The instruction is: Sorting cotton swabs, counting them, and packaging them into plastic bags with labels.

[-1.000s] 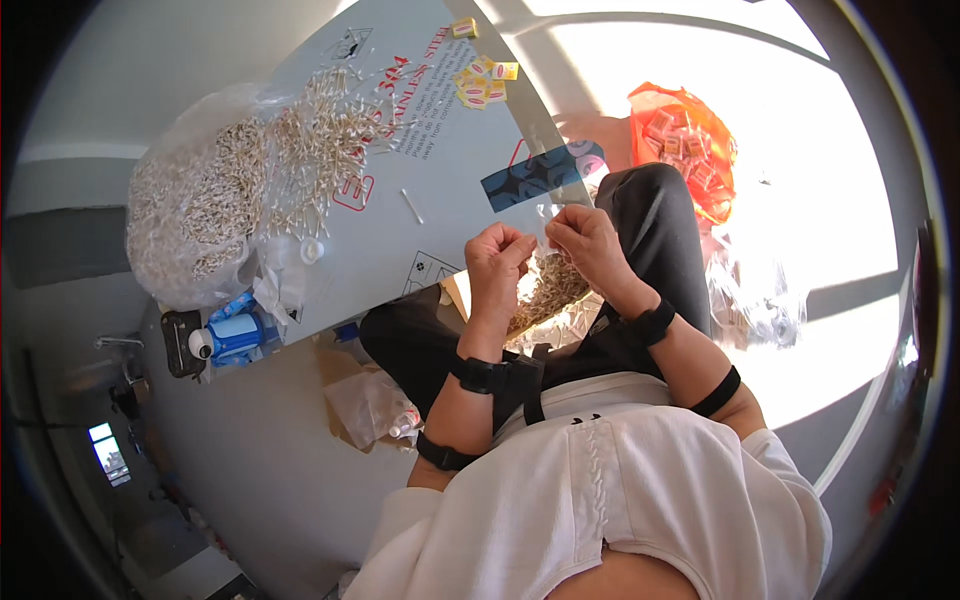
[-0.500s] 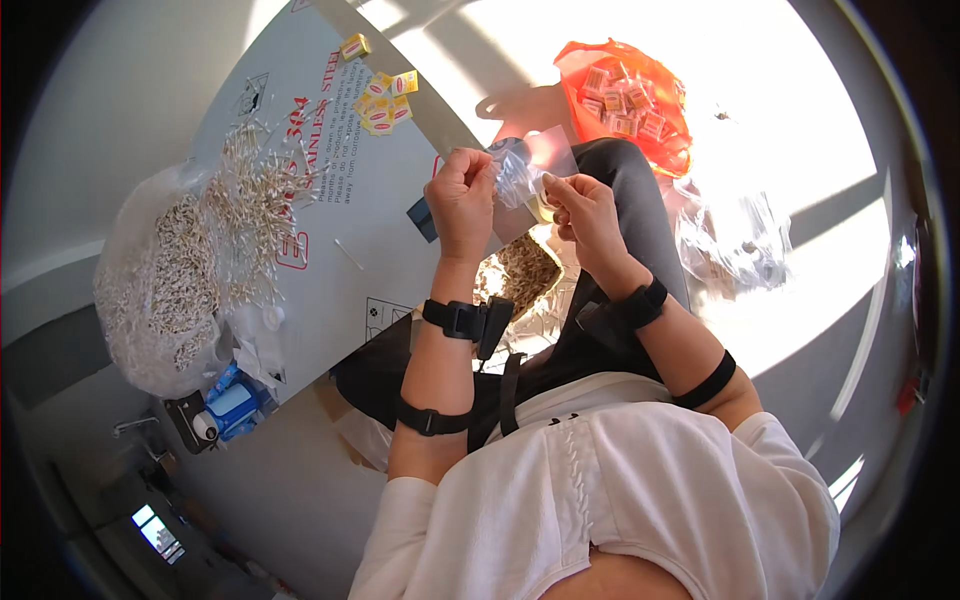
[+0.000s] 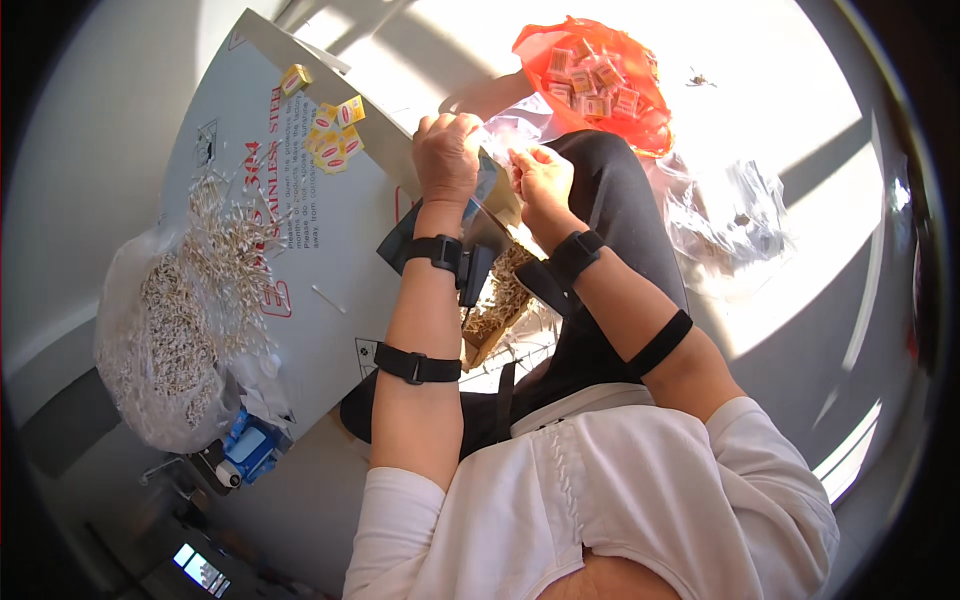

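Both my hands are raised beside the table's edge, with a thin clear plastic bag (image 3: 513, 132) between them. My left hand (image 3: 447, 158) is closed on the bag's left side, its fingers curled and partly hidden. My right hand (image 3: 543, 186) pinches the bag's near right part. Glare makes the bag's contents hard to make out. Below my hands, a box of cotton swabs (image 3: 507, 300) shows partly between my forearms. A dark flat piece (image 3: 398, 240) lies at the table edge beside my left wrist.
On the table (image 3: 335, 270) lie loose cotton swabs (image 3: 230, 235), a large bag of swabs (image 3: 165, 350), yellow cards (image 3: 335, 135) and a small yellow box (image 3: 295, 79). An orange bag (image 3: 535, 50) of small packs stands beyond my knee; clear plastic bags (image 3: 725, 215) lie right.
My hands have moved farther out, still holding the clear bag. The view has shifted, so the table appears farther left and lower.
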Demonstrator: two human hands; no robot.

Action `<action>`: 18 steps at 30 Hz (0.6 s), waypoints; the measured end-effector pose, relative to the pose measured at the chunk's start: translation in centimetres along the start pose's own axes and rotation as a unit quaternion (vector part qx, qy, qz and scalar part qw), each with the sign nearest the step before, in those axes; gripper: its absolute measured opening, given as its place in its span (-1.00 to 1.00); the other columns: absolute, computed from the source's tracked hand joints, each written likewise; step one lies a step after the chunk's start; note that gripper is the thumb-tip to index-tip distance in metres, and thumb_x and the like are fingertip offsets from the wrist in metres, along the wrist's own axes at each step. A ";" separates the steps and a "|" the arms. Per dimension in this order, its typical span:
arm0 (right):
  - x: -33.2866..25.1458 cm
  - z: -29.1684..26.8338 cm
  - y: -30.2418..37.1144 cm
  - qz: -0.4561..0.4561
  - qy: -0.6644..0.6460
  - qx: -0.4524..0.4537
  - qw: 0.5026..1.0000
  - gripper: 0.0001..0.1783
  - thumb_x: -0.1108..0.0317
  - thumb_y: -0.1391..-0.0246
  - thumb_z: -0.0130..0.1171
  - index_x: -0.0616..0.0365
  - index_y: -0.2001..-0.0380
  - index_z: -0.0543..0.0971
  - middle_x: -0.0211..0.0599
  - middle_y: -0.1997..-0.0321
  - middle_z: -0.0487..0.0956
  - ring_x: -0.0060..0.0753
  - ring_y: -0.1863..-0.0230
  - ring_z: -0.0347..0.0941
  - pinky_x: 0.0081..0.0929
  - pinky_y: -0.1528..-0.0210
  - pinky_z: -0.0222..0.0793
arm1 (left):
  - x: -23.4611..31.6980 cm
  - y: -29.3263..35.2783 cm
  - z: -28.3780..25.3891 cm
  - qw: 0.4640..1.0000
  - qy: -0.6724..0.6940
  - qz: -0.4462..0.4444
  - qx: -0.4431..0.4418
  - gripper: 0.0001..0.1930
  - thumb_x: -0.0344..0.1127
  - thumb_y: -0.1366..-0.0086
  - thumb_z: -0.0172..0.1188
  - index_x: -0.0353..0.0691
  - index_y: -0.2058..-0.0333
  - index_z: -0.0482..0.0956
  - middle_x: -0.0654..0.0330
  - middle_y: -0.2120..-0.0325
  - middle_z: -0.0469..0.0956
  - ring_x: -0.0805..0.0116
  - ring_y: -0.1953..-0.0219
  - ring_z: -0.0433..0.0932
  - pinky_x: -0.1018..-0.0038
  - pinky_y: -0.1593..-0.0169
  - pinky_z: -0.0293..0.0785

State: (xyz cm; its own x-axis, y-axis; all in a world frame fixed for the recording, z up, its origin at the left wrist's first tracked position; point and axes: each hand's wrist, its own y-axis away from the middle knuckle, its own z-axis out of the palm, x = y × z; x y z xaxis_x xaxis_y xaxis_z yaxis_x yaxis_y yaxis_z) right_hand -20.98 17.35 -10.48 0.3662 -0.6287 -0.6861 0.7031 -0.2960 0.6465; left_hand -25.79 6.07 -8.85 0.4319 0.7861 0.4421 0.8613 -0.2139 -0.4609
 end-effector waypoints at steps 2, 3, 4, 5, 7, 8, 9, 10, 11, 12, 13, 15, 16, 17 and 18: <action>0.2 -0.2 0.2 0.001 -0.001 -0.004 1.000 -0.90 0.53 0.00 0.20 0.25 0.55 0.51 -0.47 0.66 0.40 -0.68 0.71 0.21 -0.71 0.68 0.07 | -0.2 0.1 -0.1 1.000 0.005 0.009 -0.001 -0.91 -0.41 0.04 0.23 -0.09 0.49 0.54 0.25 0.55 0.52 0.18 0.41 0.42 0.33 0.27 0.38; 0.2 -0.3 0.3 -0.001 0.013 -0.011 1.000 -0.89 0.52 0.00 0.21 0.23 0.55 0.51 -0.48 0.66 0.40 -0.69 0.70 0.22 -0.71 0.67 0.08 | -0.3 0.2 -0.2 1.000 0.007 0.009 -0.001 -0.91 -0.41 0.04 0.23 -0.09 0.49 0.54 0.25 0.55 0.52 0.18 0.41 0.42 0.33 0.27 0.38; 0.3 -0.5 0.5 -0.003 0.026 -0.018 0.999 -0.89 0.52 0.01 0.22 0.22 0.56 0.51 -0.49 0.65 0.41 -0.69 0.68 0.22 -0.72 0.66 0.09 | -0.4 0.4 -0.4 1.000 0.003 0.014 -0.004 -0.90 -0.41 0.05 0.23 -0.09 0.49 0.54 0.25 0.55 0.52 0.18 0.41 0.42 0.33 0.26 0.38; 0.3 -0.6 0.9 -0.006 0.010 -0.041 0.999 -0.88 0.48 0.02 0.25 0.19 0.56 0.51 -0.51 0.64 0.41 -0.70 0.65 0.23 -0.71 0.64 0.11 | -0.4 0.5 -0.7 1.000 -0.001 0.018 -0.005 -0.90 -0.41 0.05 0.24 -0.09 0.49 0.54 0.25 0.55 0.52 0.18 0.41 0.42 0.33 0.26 0.38; 0.3 -0.7 1.6 0.004 0.008 -0.048 0.999 -0.89 0.47 0.02 0.26 0.19 0.55 0.52 -0.51 0.64 0.42 -0.71 0.65 0.24 -0.71 0.64 0.11 | -0.3 0.9 -1.3 1.000 -0.007 0.011 -0.014 -0.89 -0.42 0.06 0.24 -0.09 0.49 0.54 0.25 0.54 0.52 0.18 0.40 0.42 0.33 0.26 0.37; 0.0 -0.6 2.2 0.014 0.005 -0.055 0.998 -0.89 0.45 0.03 0.26 0.18 0.54 0.54 -0.51 0.63 0.43 -0.71 0.64 0.24 -0.71 0.63 0.12 | -0.3 1.1 -1.8 1.000 -0.014 0.005 -0.023 -0.89 -0.43 0.07 0.24 -0.10 0.49 0.53 0.25 0.54 0.52 0.18 0.40 0.42 0.33 0.25 0.37; -0.2 -0.4 2.8 0.014 0.006 -0.057 0.998 -0.89 0.45 0.03 0.26 0.18 0.54 0.54 -0.51 0.63 0.43 -0.71 0.64 0.24 -0.71 0.63 0.12 | -0.3 1.2 -2.2 1.000 -0.015 0.004 -0.022 -0.89 -0.43 0.07 0.24 -0.10 0.49 0.53 0.25 0.54 0.52 0.18 0.40 0.42 0.33 0.25 0.37; -0.4 -0.1 3.4 0.019 -0.004 -0.067 0.998 -0.90 0.44 0.04 0.27 0.18 0.54 0.55 -0.52 0.63 0.43 -0.72 0.64 0.24 -0.71 0.62 0.12 | -0.4 1.3 -2.6 1.000 -0.007 0.013 -0.016 -0.88 -0.45 0.08 0.23 -0.11 0.49 0.54 0.24 0.52 0.53 0.20 0.40 0.43 0.33 0.27 0.39; -0.5 -0.1 3.8 0.022 -0.014 -0.076 0.997 -0.90 0.44 0.04 0.28 0.17 0.54 0.56 -0.54 0.62 0.44 -0.73 0.63 0.24 -0.71 0.61 0.12 | -0.3 1.4 -2.9 1.000 0.003 0.023 -0.010 -0.88 -0.47 0.08 0.23 -0.13 0.49 0.54 0.23 0.50 0.53 0.22 0.40 0.43 0.34 0.29 0.41; -0.5 -0.2 4.0 0.021 -0.012 -0.077 0.997 -0.90 0.44 0.04 0.28 0.17 0.54 0.56 -0.54 0.62 0.44 -0.73 0.63 0.24 -0.71 0.61 0.12 | -0.3 1.6 -3.4 1.000 0.004 0.022 -0.007 -0.88 -0.47 0.08 0.23 -0.13 0.49 0.54 0.23 0.50 0.53 0.22 0.40 0.43 0.34 0.29 0.41; -0.5 -0.2 4.3 0.011 0.023 -0.086 0.996 -0.89 0.45 0.03 0.26 0.18 0.56 0.55 -0.54 0.63 0.43 -0.71 0.63 0.27 -0.68 0.58 0.25 | -0.3 1.8 -3.9 0.995 0.074 -0.039 -0.049 -0.89 -0.49 0.06 0.21 -0.16 0.48 0.56 0.20 0.50 0.54 0.24 0.41 0.45 0.36 0.31 0.42; -0.1 -0.2 4.7 -0.007 0.043 -0.115 0.992 -0.86 0.48 0.05 0.27 0.20 0.60 0.54 -0.54 0.64 0.42 -0.71 0.61 0.32 -0.68 0.57 0.31 | -0.5 2.0 -4.7 0.981 0.140 -0.102 -0.088 -0.89 -0.50 0.04 0.19 -0.19 0.47 0.57 0.17 0.50 0.55 0.25 0.42 0.47 0.38 0.34 0.43; 0.1 -0.1 4.8 -0.006 0.044 -0.119 0.992 -0.86 0.48 0.05 0.27 0.20 0.60 0.54 -0.54 0.64 0.42 -0.71 0.61 0.32 -0.68 0.57 0.31 | -0.6 2.0 -5.0 0.954 0.226 -0.169 -0.102 -0.90 -0.49 0.01 0.18 -0.22 0.45 0.57 0.14 0.52 0.54 0.26 0.43 0.48 0.41 0.36 0.44; 0.6 0.0 4.6 -0.018 0.056 -0.121 0.991 -0.85 0.48 0.06 0.27 0.21 0.63 0.53 -0.56 0.65 0.41 -0.72 0.62 0.29 -0.69 0.59 0.25 | -0.8 2.0 -5.2 0.915 0.311 -0.232 -0.112 -0.91 -0.48 -0.02 0.16 -0.24 0.44 0.58 0.12 0.53 0.54 0.28 0.44 0.50 0.43 0.37 0.45; 1.0 0.1 4.6 -0.029 0.068 -0.124 0.990 -0.83 0.48 0.07 0.28 0.21 0.65 0.52 -0.57 0.67 0.40 -0.74 0.63 0.27 -0.71 0.60 0.19 | -0.9 2.0 -5.3 0.915 0.310 -0.233 -0.108 -0.91 -0.48 -0.02 0.16 -0.24 0.44 0.58 0.12 0.53 0.54 0.28 0.44 0.50 0.43 0.37 0.45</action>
State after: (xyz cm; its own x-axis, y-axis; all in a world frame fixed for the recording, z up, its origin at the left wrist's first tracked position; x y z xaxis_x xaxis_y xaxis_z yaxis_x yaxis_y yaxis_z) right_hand -17.46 15.30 -8.18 0.3878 -0.5078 -0.7693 0.8468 -0.1333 0.5149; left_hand -23.02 1.81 -6.11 0.0162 0.3549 0.9348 0.9946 -0.1015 0.0213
